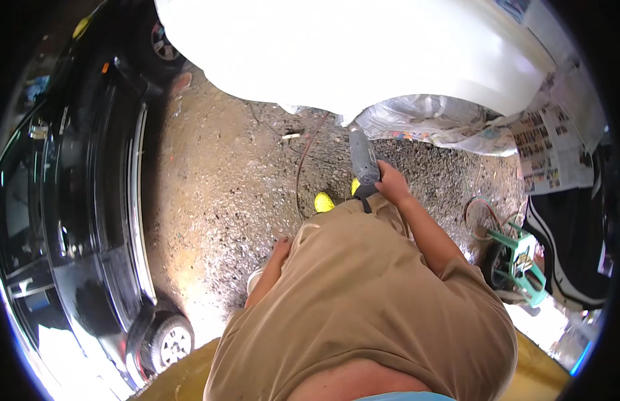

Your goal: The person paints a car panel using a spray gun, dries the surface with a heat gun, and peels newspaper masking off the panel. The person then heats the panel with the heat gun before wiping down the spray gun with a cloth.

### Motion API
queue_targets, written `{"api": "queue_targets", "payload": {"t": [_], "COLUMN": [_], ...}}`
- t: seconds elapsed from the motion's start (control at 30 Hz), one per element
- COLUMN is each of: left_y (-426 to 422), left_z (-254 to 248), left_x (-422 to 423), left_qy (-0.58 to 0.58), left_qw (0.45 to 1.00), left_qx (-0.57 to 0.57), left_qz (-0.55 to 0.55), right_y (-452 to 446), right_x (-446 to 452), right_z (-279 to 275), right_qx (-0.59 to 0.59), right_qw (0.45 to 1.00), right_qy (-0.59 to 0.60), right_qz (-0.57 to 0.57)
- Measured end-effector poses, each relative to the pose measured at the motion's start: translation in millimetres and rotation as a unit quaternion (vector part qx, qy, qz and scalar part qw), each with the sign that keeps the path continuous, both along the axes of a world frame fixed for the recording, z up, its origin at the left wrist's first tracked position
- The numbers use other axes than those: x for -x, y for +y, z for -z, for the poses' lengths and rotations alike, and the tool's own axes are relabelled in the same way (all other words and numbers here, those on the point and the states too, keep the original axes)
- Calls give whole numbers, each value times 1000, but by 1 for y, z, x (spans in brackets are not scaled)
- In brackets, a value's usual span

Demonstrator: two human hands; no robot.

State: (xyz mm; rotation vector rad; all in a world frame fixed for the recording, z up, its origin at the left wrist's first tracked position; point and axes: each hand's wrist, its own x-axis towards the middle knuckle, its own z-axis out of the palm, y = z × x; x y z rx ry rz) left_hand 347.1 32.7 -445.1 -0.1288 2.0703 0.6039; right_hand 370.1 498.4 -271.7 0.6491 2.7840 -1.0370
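Note:
My right hand (pixel 391 184) is wrapped round the handle of a grey heat gun (pixel 363 157), whose nozzle points toward the lower edge of a white car body (pixel 363 53). My left hand (pixel 281 249) hangs low beside my left thigh; its fingers are too small and partly hidden to read. Plastic sheeting (pixel 423 117) covers the wheel area of the white car, just beyond the heat gun.
A black vehicle (pixel 83 220) stands along the left. Newspaper (pixel 554 150) hangs at the right, above a green plastic stool (pixel 524 264). A thin hose (pixel 300 164) crosses the wet gravel ground (pixel 210 200). Yellow shoe tips (pixel 323 202) show below me.

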Motion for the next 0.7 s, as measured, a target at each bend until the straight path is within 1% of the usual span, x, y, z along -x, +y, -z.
{"api": "queue_targets", "payload": {"t": [0.07, 0.13, 0.17, 0.2, 0.23, 0.3, 0.33, 0.43, 0.5, 0.53, 0.63, 0.67, 0.7], "left_y": [-2, -7, -4, 11, 25, 44, 50, 66, 73, 74, 66, 63, 59], "left_z": [-8, 12, 21, -11, -29, -34, -29, -24, -22, -23, -28, -30, -31], "left_x": [-19, -45, -53, -52, -55, -74, -84, -102, -107, -109, -118, -119, -120], "left_qy": [-28, -2, 12, -7, -9, -2, 3, 16, 23, 26, 28, 29, 31], "left_qw": [998, 996, 994, 995, 994, 991, 989, 984, 980, 979, 977, 977, 976], "left_qx": [4, -16, -25, -48, -54, -53, -50, -43, -38, -37, -24, -18, -13], "left_qz": [-62, -87, -102, -88, -94, -122, -138, -175, -192, -198, -208, -212, -216], "right_y": [5, 5, 6, 8, 12, 24, 25, 41, 48, 49, 48, 44, 43], "right_x": [2, 1, 4, 6, 6, 8, 11, 21, 25, 29, 43, 46, 51], "right_z": [9, 9, -6, -14, -10, -3, -9, 8, 41, 47, 48, 50, 55], "right_qx": [4, 10, 10, 10, 25, 57, 71, 95, 45, 22, 12, -16, -20], "right_qw": [1000, 999, 998, 998, 997, 997, 996, 993, 995, 995, 992, 992, 991], "right_qy": [-24, -49, -56, -64, -62, -54, -43, -43, -8, 9, -47, -30, -41], "right_qz": [-7, -16, -19, -22, -27, -28, -28, -59, -87, -97, -114, -122, -125]}}
